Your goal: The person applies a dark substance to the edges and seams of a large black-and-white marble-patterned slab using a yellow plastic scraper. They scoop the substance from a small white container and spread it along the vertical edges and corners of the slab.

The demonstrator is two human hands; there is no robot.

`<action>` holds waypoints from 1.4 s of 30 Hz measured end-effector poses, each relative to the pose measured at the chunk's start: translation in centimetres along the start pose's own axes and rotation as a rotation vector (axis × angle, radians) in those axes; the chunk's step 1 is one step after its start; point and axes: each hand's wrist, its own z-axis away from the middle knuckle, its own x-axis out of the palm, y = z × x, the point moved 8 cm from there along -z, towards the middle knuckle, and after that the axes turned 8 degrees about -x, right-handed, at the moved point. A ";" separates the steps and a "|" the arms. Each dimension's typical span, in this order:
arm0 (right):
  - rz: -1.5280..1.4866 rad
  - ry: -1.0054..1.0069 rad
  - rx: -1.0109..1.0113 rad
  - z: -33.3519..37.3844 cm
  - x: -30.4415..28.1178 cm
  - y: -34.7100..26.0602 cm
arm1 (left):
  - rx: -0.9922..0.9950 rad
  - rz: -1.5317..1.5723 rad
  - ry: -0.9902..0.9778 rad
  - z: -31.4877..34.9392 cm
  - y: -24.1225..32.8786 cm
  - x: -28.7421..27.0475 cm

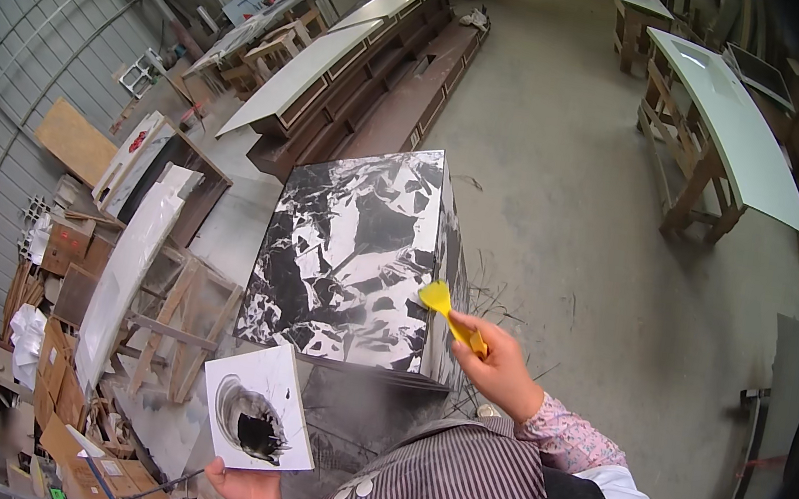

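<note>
My right hand [501, 372] is closed around the handle of a yellow putty knife [436, 297]. Its wide blade meets the right edge of a black-and-white marble-patterned block [349, 253] standing before me. Low on the left, my left hand [249, 488] grips a square white board [297, 416] from below and holds it tilted up. Smeared across the board's middle is a glossy black paste [256, 433]. Dark streaks run along the block's right side face, and its near side lies in shadow.
Long brown cabinets with a white top [334, 59] stand beyond the block. To the right, a pale slab [729, 121] rests on a wooden trestle [677, 175]. Wooden frames [169, 325], cardboard [65, 377] and a leaning white panel [130, 265] crowd the left. Black smears mark the floor.
</note>
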 end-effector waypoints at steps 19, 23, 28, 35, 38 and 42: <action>-0.141 -0.329 -0.051 5.1 -1.2 -10.5 | -0.232 0.221 -0.182 -0.7 -4.3 2.5; -0.117 -0.532 -0.188 2.7 4.4 -13.6 | -0.267 0.191 -0.163 -0.9 -6.2 4.5; 0.014 -0.778 -0.091 2.3 5.0 -14.8 | -0.285 0.279 -0.130 -0.5 -6.6 2.9; 0.460 -0.147 -0.100 -7.2 -3.9 -6.6 | -0.187 0.312 -0.167 0.3 -4.1 1.0; 0.453 -0.079 0.099 -11.4 -5.0 -3.3 | -0.189 0.337 -0.179 0.3 -3.9 0.4; 0.563 0.059 0.021 -15.6 -5.4 0.9 | -0.212 0.340 -0.209 0.1 -3.8 -0.3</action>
